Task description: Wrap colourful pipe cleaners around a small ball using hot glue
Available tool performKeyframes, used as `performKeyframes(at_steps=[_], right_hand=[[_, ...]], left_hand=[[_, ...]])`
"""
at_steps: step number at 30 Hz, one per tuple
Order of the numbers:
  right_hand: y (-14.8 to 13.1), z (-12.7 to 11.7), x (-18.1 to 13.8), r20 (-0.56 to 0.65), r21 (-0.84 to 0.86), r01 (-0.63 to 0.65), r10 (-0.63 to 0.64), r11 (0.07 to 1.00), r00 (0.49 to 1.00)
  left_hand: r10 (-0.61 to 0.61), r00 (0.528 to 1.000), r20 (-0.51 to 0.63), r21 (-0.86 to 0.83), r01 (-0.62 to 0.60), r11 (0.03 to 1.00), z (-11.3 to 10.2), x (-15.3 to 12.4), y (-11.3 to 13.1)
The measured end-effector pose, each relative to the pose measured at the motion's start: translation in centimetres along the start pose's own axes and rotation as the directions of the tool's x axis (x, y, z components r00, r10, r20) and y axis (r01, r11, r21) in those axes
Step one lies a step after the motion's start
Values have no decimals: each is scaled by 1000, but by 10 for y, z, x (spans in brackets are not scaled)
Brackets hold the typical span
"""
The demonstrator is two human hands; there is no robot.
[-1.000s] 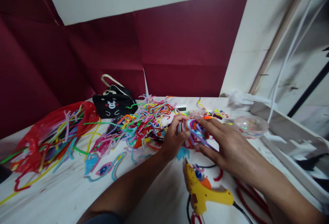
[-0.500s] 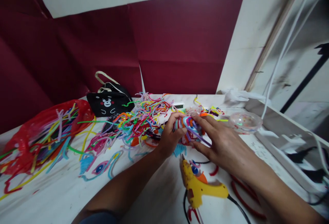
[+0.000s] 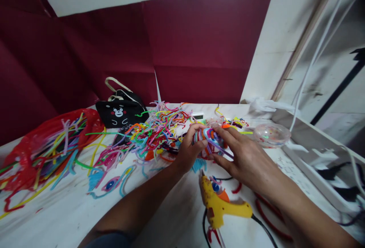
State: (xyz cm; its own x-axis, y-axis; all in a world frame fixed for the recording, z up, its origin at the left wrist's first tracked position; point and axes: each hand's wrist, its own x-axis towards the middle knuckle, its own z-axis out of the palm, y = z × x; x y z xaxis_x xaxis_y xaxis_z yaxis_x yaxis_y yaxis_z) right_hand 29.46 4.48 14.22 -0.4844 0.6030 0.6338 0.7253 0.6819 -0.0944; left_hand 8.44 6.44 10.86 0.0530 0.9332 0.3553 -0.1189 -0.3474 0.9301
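Observation:
Between my two hands is a rounded craft piece (image 3: 209, 137) wound from striped pipe cleaners in blue, white, orange and purple. My left hand (image 3: 190, 150) grips its left side, thumb across the front. On the right side my right hand (image 3: 241, 151) presses with its fingers on top and thumb below. A loose purple pipe cleaner end (image 3: 225, 152) sticks out toward the right palm. Just beneath the hands, a yellow glue gun (image 3: 218, 202) lies on the table, nozzle pointing away from me. Beside its nozzle are a blue fringed piece (image 3: 199, 165) and a blue eye piece (image 3: 216, 187).
A tangled heap of pipe cleaners (image 3: 162, 126) lies behind my left hand. Farther left are a red plastic bag (image 3: 28, 141) of pipe cleaners and a black bag (image 3: 121, 113). A clear round container (image 3: 272, 135) and a white tray (image 3: 316, 168) with cables stand at the right.
The craft piece is turned very slightly in my hands, and its purple end has shifted a little. Both hands keep their hold. The glue gun lies as before.

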Motion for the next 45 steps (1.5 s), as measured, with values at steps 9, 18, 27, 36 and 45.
performKeyframes(at_steps=[9,18,27,36,45], right_hand=[[1,-3,1,-10,-9,9,-10,1000,1000],[1,0,-2,-29,-14,-3,3,1000,1000],[3,-5,-2,-36,9,34,-34,999,999],[-12,-12,-5,-151,-67,30,-40,997,988],[-7,-16,-2,-131,26,134,-130,991,983]], left_hand=[[-24,999,49,-63,27,998,-2,0,-2],[-20,997,77,-81,27,996,-4,0,-6],[66,998,21,23,-67,998,-4,1,0],[109,993,-54,18,-109,994,-4,4,-2],[86,993,-82,9,-86,996,-2,3,2]])
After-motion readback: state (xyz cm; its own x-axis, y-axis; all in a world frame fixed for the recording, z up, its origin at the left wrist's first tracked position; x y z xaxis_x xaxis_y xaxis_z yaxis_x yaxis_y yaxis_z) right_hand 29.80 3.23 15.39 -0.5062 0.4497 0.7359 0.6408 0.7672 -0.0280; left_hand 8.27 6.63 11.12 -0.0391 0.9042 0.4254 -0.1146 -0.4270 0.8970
